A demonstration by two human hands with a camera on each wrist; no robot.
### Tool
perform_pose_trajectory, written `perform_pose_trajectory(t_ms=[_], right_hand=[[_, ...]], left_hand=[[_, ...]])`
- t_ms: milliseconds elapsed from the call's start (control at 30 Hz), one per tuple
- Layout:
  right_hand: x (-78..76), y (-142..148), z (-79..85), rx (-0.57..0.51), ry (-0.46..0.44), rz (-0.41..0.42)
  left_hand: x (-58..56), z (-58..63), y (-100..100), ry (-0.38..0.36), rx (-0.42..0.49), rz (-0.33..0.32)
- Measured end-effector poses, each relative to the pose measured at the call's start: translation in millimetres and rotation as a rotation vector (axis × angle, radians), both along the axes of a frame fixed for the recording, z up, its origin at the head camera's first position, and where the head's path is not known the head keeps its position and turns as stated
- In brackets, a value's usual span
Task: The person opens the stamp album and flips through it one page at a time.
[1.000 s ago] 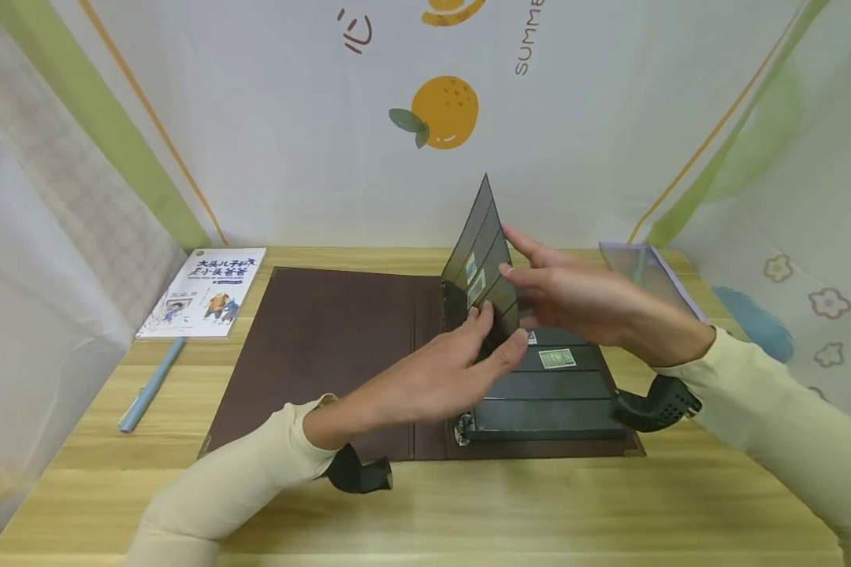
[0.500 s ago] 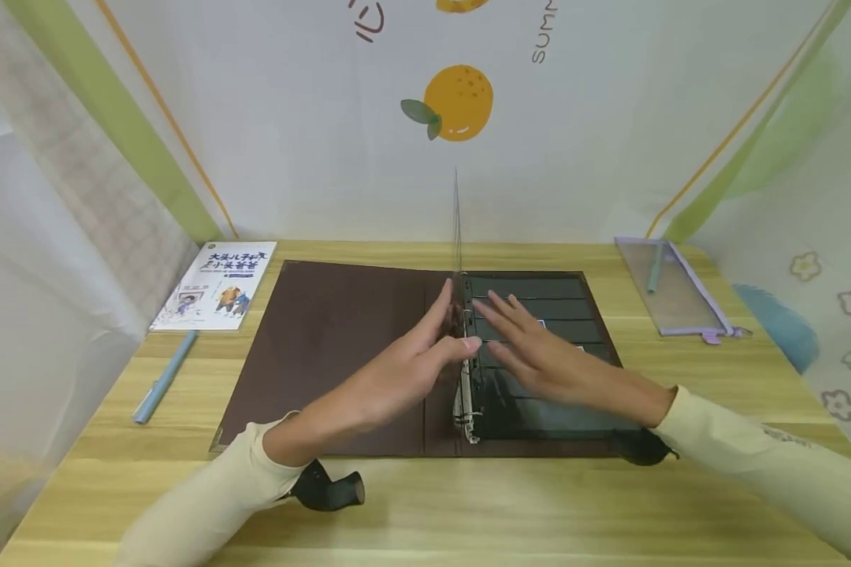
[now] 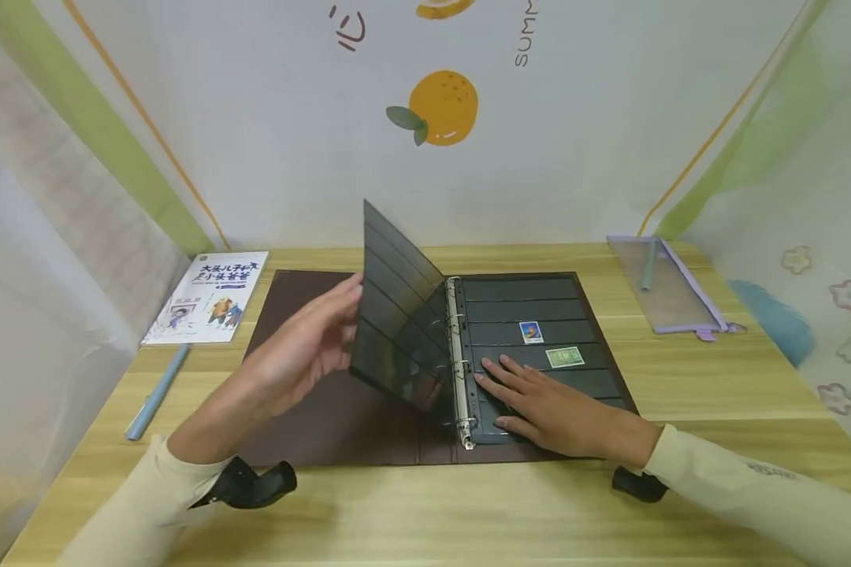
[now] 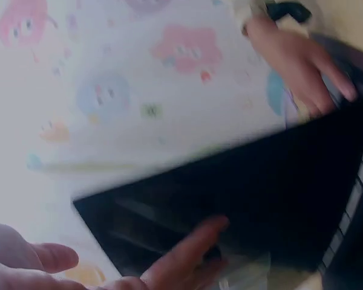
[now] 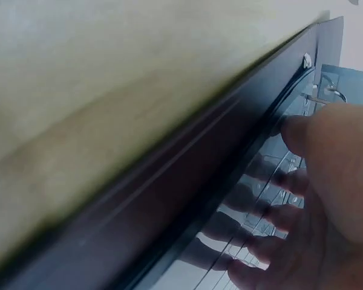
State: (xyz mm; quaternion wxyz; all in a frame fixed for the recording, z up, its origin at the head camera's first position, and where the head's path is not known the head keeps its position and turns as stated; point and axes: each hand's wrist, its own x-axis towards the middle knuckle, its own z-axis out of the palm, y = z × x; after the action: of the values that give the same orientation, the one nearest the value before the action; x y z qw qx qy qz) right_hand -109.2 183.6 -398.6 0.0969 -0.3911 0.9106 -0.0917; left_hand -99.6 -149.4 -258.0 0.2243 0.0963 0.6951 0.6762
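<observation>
A dark brown ring binder stamp album (image 3: pixel 312 449) lies spread on the table. One or more black stock pages (image 3: pixel 397 307) stand tilted up from the rings, leaning left. My left hand (image 3: pixel 301 354) is behind them on the left; in the left wrist view its fingers (image 4: pixel 190 251) touch the dark sheet while the thumb stays apart. With fingers spread, my right hand (image 3: pixel 549 405) rests on the lower part of the right-hand page (image 3: pixel 521 291). Above it that page shows a blue stamp (image 3: pixel 531 332) and a green stamp (image 3: pixel 564 357). Metal rings (image 3: pixel 459 366) run along the spine.
A white booklet (image 3: pixel 206 299) lies at the back left, with a blue pen (image 3: pixel 157 392) below it. At the back right is a mesh zip pouch (image 3: pixel 667 287) with a lilac edge and a pen inside. A printed curtain (image 3: pixel 291 157) hangs behind the table.
The raised page has swung from leaning right, through upright, to leaning left. My left hand has moved left with it; my right hand has let go and come down onto the right-hand page.
</observation>
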Motion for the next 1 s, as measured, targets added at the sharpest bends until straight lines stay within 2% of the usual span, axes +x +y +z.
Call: perform_pose_trajectory(t_ms=[100, 167, 267, 333, 400, 500, 567, 667, 767, 867, 1000], right_hand=[[-0.6, -0.8, -0.5, 0.007, -0.019, 0.018], [-0.3, -0.5, -0.7, 0.013, -0.034, 0.018], [-0.1, 1.1, -1.2, 0.019, -0.037, 0.015], [-0.5, 2.5, -1.5, 0.019, -0.030, 0.016], [-1.1, 3.5, -1.8, 0.017, -0.018, 0.018], [-1.5, 4.5, -2.3, 0.010, -0.010, 0.019], [-1.7, 4.0, -2.3, 0.012, -0.009, 0.022], [-1.8, 3.1, -2.6, 0.017, -0.002, 0.020], [-1.7, 2.5, -2.8, 0.019, 0.009, 0.016], [-1.0, 2.5, -3.0, 0.017, 0.017, 0.012], [-1.3, 4.8, -2.6, -0.005, 0.025, 0.022]], left_hand=[[-11.9, -6.3, -26.0, -0.049, -0.010, 0.011], [-20.4, -14.0, -41.0, -0.091, -0.049, 0.009], [-29.2, -28.7, -57.3, -0.108, -0.201, 0.046], [-32.6, -39.3, -63.7, -0.072, -0.334, 0.067], [-34.7, -50.6, -65.6, 0.008, -0.483, 0.097], [-34.9, -65.8, -63.9, 0.170, -0.725, 0.101], [-33.8, -76.8, -60.0, 0.255, -0.878, 0.095], [-30.6, -89.2, -51.6, 0.363, -1.075, 0.052], [-27.3, -98.8, -42.2, 0.454, -1.184, 0.031], [-22.6, -106.5, -35.6, 0.589, -1.252, 0.047], [-14.5, -114.8, -28.9, 0.825, -1.377, 0.084]])
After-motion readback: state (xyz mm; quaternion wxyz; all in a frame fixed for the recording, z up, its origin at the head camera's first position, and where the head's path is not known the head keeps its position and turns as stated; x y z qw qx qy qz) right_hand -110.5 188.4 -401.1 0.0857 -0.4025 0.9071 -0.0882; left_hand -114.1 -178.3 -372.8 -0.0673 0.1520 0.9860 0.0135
